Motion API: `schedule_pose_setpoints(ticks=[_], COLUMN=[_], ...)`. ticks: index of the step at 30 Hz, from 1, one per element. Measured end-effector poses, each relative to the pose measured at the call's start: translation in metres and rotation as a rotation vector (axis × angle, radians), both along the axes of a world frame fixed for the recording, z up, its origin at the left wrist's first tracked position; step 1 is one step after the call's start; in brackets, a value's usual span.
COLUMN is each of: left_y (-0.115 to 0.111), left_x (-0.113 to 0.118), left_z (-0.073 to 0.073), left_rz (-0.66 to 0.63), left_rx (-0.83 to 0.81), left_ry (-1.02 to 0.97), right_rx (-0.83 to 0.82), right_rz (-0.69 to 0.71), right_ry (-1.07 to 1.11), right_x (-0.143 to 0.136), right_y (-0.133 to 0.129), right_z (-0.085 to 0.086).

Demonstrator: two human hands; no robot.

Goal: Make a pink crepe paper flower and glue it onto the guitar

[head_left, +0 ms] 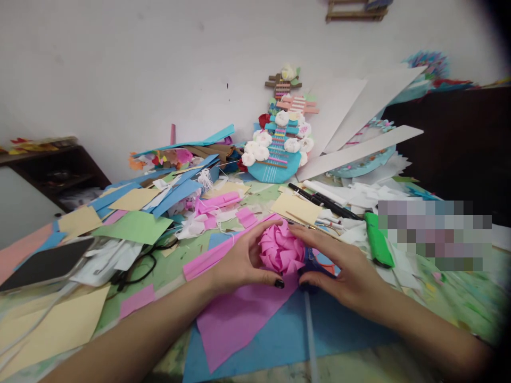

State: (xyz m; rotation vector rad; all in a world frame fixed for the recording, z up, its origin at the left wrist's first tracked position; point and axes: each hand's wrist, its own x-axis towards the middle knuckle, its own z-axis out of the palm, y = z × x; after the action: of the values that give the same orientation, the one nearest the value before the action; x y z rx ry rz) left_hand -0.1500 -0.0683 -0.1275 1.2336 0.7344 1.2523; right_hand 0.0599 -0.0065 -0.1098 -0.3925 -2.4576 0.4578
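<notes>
Green-mottled tabletop, strewn with coloured paper, forms the ground on which a flat blue paper sheet lies at the near side. At the far side stands a turquoise guitar-shaped cardboard piece dressed with white paper blooms. Near the centre, a loose pink crepe-paper sheet partly covers the blue one. Above it two bare hands cup the work from either side. The left hand is curved into a wide C, fingers at the far edge and thumb along the near edge, leaving a gap at the palm. The right hand is half curled, a fingertip at the upper right of the work; whether it also grips the dark navy tool beside its thumb cannot be told. Between the hands sits the rounded pink crepe-paper flower of folded, pointed petals. Crepe probably creases easily, so light, even fingertip contact around the rim should suit better than squeezing, with the base supported and petals eased outward singly. Smallest noted is a pink paper scrap, near left.
</notes>
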Motion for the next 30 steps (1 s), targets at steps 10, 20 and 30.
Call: schedule_pose_setpoints(ticks=[10, 20, 30], left_y=[0.002, 0.010, 0.012], left_x=[0.002, 0.002, -0.004], left_z=[0.000, -0.010, -0.017], left_rz=[0.103, 0.091, 0.252], left_rx=[0.039, 0.113, -0.070], left_ry=[0.169, 0.114, 0.135], right_rx=[-0.003, 0.050, 0.005], right_rz=[-0.064, -0.095, -0.043], right_ry=[0.089, 0.102, 0.107], right_x=[-0.005, -0.009, -0.013], right_y=[-0.001, 0.002, 0.003], right_z=[-0.005, -0.015, -0.017])
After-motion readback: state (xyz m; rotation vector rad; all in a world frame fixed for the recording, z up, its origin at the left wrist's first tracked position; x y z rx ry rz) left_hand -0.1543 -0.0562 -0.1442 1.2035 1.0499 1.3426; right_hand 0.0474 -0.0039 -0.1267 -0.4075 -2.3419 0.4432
